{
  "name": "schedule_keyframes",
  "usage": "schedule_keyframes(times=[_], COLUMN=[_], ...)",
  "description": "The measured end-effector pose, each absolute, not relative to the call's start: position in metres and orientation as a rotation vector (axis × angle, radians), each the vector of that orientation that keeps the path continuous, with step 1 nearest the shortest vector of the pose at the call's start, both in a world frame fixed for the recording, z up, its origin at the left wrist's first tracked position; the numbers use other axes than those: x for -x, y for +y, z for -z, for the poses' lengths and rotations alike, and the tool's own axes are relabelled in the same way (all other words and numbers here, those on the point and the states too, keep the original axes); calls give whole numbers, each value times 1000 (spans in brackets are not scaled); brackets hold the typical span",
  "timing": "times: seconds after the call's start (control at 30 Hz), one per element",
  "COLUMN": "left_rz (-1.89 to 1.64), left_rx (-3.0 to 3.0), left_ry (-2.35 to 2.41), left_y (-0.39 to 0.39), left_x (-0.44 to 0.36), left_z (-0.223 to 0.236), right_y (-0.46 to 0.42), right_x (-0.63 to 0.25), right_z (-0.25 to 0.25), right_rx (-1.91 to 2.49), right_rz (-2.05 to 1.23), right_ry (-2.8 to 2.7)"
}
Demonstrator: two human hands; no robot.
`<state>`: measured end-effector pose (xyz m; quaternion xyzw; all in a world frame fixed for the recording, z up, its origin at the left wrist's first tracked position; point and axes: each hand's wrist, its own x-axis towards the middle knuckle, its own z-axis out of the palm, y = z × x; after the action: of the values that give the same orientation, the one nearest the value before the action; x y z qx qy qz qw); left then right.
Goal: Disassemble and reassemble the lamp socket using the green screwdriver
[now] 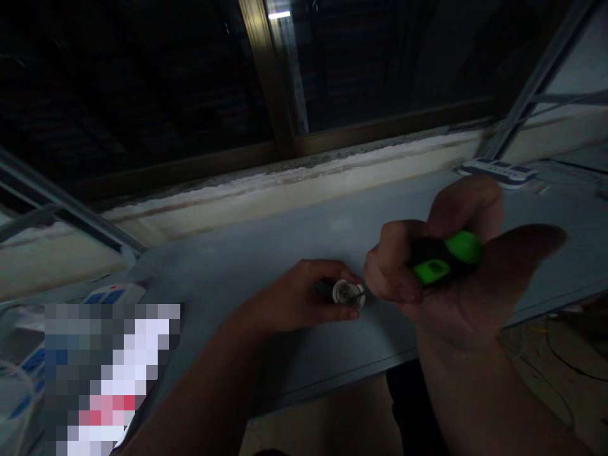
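Observation:
A small white round socket [342, 292] with a hollow, metal-looking inside is gripped between the thumb and fingers of my left hand [304, 296], low over the table. My right hand [446, 272] is wrapped around the green and black handle of a screwdriver [431, 270], its butt end facing me. The thin shaft points left, down to the socket's open face. Whether the tip touches a screw inside is too dark to tell. My right thumb sticks out to the right.
Both hands are over a grey-blue table [213, 266] below a dark window [190, 76]. A power strip [498, 172] lies at the back right, another power strip [114, 294] at the left. A blurred-out bright object [128, 367] sits front left. Cables [551, 373] run on the floor at right.

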<state>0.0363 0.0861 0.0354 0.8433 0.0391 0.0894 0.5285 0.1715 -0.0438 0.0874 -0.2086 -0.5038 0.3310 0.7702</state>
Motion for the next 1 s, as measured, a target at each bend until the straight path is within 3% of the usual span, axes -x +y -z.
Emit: schedule_keyframes(times=[0.27,0.53,0.83,1.0], left_rz=[-215,-242,-252,-233], left_rx=[-2001,-2011,-1985,-1953], left_ry=[93,98,101,74], left_y=[86,88,87,87], left_x=[-36,-37,-37,-37], left_z=[-38,-34,-33,-32], right_y=[-43,-58,-31,-44], right_x=[-185,-184,-181,-182], right_z=[-80,-89,-78,-80], right_rx=[447,449,430,481], right_rz=[-567,-933,-443,-802], right_ry=[-1344,-1233,-1101,-1223])
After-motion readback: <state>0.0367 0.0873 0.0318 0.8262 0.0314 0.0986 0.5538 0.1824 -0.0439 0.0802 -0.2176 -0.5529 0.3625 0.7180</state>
